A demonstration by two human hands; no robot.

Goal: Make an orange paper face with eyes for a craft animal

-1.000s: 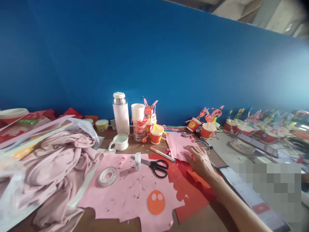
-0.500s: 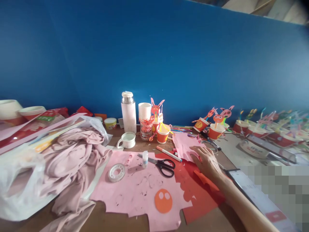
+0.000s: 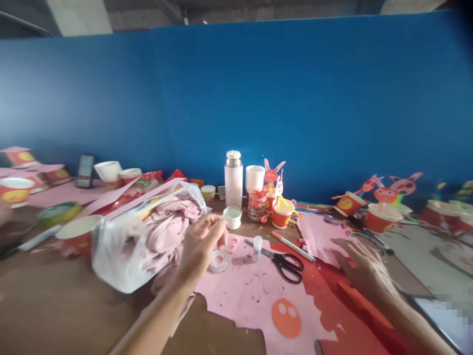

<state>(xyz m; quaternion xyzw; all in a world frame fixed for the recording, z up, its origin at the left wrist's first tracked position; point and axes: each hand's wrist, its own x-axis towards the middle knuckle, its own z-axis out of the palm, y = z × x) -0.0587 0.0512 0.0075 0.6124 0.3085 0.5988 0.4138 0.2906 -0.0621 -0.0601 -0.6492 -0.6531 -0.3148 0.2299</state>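
Your left hand (image 3: 201,249) was pinched just above the tape roll (image 3: 219,261), grasp unclear; your right hand (image 3: 364,268) lay open on red paper (image 3: 328,291).

The 1 view comes from a camera worn on the person's head, looking forward and down across a wooden tabletop (image 3: 66,296) toward a blue wall (image 3: 295,98). It sits close above the work: the left hand (image 3: 201,246) and right hand (image 3: 365,271) reach in from the bottom edge. The wide frame spans the tabletop from side to side, with grey structure (image 3: 185,12) above the wall.
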